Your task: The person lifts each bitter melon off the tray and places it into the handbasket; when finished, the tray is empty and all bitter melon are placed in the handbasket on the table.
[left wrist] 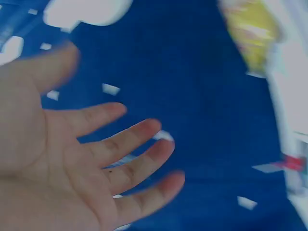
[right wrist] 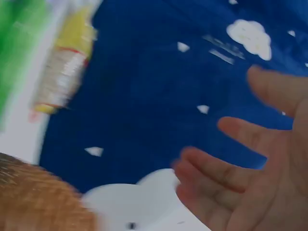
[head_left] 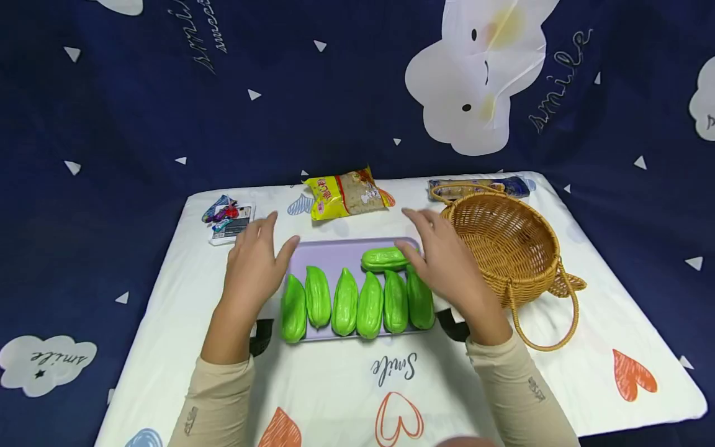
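Green gourds [head_left: 344, 304] on lilac tray [head_left: 329, 253] | probably light, stiff, slippery; grasp mid-length | left hand [head_left: 252, 267] at left, right hand [head_left: 449, 264] at right: empty, fingers extended

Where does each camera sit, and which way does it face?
Head: on the person's head, facing forward and down over the purple tray; left hand, right hand and sleeves show.
Left wrist: worn there, facing the blue backdrop; only the left hand shows.
Right wrist: worn there, facing the backdrop; only the right hand shows.
Shared: head and right wrist both show the yellow packet and wicker basket.
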### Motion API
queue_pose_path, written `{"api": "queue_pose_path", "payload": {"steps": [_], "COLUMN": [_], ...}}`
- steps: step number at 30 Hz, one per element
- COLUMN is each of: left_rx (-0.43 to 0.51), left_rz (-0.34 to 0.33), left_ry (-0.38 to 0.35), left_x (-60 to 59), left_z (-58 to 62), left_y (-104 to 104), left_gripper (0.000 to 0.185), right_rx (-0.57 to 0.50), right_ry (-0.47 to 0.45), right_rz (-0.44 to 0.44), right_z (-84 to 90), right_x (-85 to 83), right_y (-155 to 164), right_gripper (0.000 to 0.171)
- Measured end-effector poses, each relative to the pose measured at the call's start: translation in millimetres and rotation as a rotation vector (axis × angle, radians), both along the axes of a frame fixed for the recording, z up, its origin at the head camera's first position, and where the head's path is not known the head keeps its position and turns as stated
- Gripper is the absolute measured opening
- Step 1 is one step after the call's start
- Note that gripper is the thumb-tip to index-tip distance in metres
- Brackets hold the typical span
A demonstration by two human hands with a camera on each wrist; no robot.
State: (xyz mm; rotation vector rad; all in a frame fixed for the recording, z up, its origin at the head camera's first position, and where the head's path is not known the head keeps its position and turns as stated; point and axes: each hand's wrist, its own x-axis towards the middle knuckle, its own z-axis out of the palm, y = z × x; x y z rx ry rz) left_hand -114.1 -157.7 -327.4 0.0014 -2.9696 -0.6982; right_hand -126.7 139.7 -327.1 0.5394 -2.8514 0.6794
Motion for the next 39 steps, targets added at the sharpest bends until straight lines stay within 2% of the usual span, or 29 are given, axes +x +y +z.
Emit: {"api": "queue_pose_path", "payload": {"steps": [3, 7, 9, 12, 17, 23, 26, 30, 34, 36, 39], "left_rx": [0.024, 0.075, 0.116, 0.169, 0.206, 0.216, 0.213, 0.197, 0.196, 0.206, 0.218], "left_rz": [0.06, 0.071, 0.054, 0.027, 0.029, 0.063, 0.067, 0.062, 0.058, 0.058, 0.057], "left_ry": [-0.127, -0.307, -0.343, -0.36, -0.329, -0.302, -0.293, -0.293, -0.287, -0.291, -0.301], "left_x": [16.0, 34.2, 38.7, 40.9, 40.5, 42.2, 44.8, 49.6, 52.7, 53.6, 54.5], "left_z": [-37.3, -81.2, -95.9, -108.8, -118.0, -121.2, -121.7, -121.2, -120.2, -119.8, -120.1], "left_y": [-18.7, -29.8, -29.2, -25.3, -22.3, -23.5, -23.4, -23.5, -24.4, -24.7, -25.0], "left_gripper": [0.05, 0.041, 0.039, 0.04, 0.04, 0.041, 0.04, 0.04, 0.04, 0.039, 0.039], "right_rx": [-0.014, 0.034, 0.049, 0.043, 0.055, 0.015, 0.008, -0.04, -0.144, -0.195, -0.251], "right_ry": [-0.038, -0.107, -0.129, -0.141, -0.164, -0.154, -0.137, -0.092, 0.036, 0.121, 0.239], "right_rz": [-0.029, -0.086, -0.113, -0.144, -0.178, -0.177, -0.172, -0.155, -0.151, -0.181, -0.275], "right_z": [-34.6, -71.4, -82.7, -90.0, -97.1, -106.2, -103.4, -84.1, -50.4, -34.1, -17.2], "right_x": [21.2, 40.2, 44.5, 46.1, 47.2, 48.3, 51.0, 57.9, 59.5, 54.9, 42.2], "right_y": [2.5, 3.8, 5.0, 7.1, 9.6, 10.4, 10.9, 11.7, 17.3, 23.3, 34.4], "right_gripper": [0.047, 0.037, 0.035, 0.034, 0.039, 0.041, 0.043, 0.046, 0.048, 0.048, 0.048]}}
